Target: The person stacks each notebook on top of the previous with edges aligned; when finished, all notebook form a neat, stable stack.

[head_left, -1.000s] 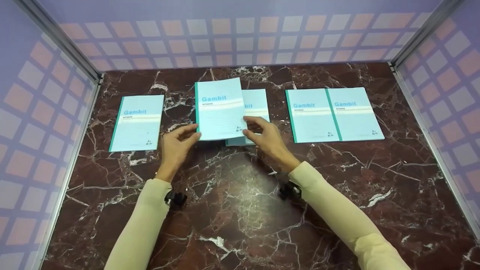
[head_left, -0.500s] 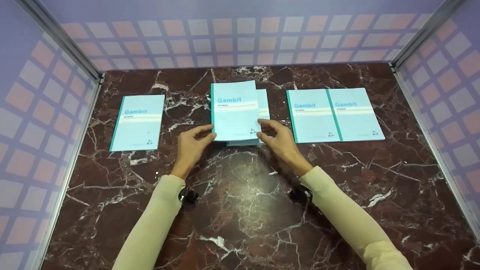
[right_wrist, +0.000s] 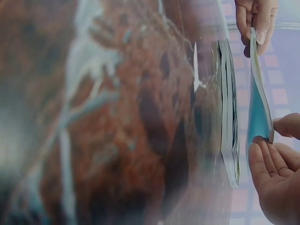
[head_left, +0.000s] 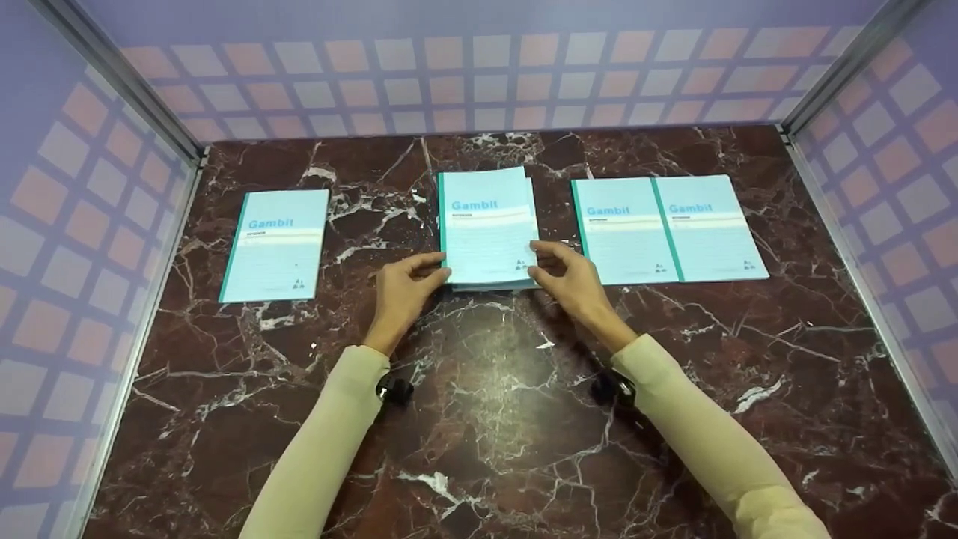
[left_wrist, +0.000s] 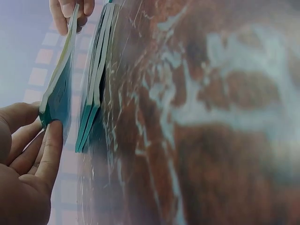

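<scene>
A pale blue notebook (head_left: 486, 232) with a green spine and the word Gambit is held level between both hands. My left hand (head_left: 408, 288) pinches its spine edge near the bottom corner, thumb on top. On the opposite edge my right hand (head_left: 572, 281) pinches it the same way. Directly beneath lies a small stack of notebooks (left_wrist: 96, 93), mostly hidden from the head view; a strip shows along its right side and bottom. Both wrist views show a gap between the held notebook (right_wrist: 258, 103) and the stack (right_wrist: 228, 108).
One notebook (head_left: 273, 247) lies on the left of the dark red marbled table (head_left: 494, 419). Two more notebooks, a left one (head_left: 625, 239) and a right one (head_left: 711, 232), lie side by side on the right. Checkered panels (head_left: 479, 82) enclose the back and sides.
Both hands have carried the notebook to the right and slightly toward the body, from left of the stack to over it. The other notebooks have stayed put.
</scene>
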{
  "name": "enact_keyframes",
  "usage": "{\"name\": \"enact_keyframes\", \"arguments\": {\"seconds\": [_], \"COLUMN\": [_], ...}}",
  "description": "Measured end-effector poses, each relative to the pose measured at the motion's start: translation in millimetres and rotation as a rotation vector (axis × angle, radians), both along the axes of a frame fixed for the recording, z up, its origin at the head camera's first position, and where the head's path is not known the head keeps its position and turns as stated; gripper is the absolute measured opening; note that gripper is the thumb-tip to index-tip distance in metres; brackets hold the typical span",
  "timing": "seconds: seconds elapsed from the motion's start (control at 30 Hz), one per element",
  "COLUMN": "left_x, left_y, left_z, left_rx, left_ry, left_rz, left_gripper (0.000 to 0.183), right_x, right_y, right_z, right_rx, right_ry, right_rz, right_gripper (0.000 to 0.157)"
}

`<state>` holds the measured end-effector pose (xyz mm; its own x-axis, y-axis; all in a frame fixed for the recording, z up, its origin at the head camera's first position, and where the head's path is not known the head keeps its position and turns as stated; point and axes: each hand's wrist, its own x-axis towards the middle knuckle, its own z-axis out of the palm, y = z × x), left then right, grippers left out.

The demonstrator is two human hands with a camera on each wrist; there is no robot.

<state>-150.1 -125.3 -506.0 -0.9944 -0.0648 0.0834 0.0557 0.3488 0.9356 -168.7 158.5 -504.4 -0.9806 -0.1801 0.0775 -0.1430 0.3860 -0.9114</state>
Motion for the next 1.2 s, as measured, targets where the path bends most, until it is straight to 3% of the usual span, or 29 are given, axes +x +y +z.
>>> {"name": "enact_keyframes", "arguments": {"seconds": [0.2, 0.5, 0.77, 1.2], "left_x": [-2.4, -3.6, -5.8, -7.0], "left_y": [7, 16, 19, 16], "left_z": [-2.5, -3.6, -5.6, -11.5], "left_rx": [-0.017, -0.01, -0.007, -0.069], "left_ry": [-0.004, -0.085, -0.074, -0.072], "left_rz": [0.014, 0.041, 0.06, 0.046], "left_gripper": [0.026, 0.025, 0.024, 0.022], "right_x": [-1.3, -2.1, -2.2, -0.2], "right_y": [5, 6, 4, 3], "right_z": [-5.1, -4.2, -5.9, -6.8], "right_rx": [0.014, 0.053, 0.094, 0.196], "right_ry": [-0.003, -0.022, -0.047, 0.017], "right_rz": [-0.012, -0.034, -0.07, -0.023], "right_gripper": [0.042, 0.042, 0.041, 0.043]}}
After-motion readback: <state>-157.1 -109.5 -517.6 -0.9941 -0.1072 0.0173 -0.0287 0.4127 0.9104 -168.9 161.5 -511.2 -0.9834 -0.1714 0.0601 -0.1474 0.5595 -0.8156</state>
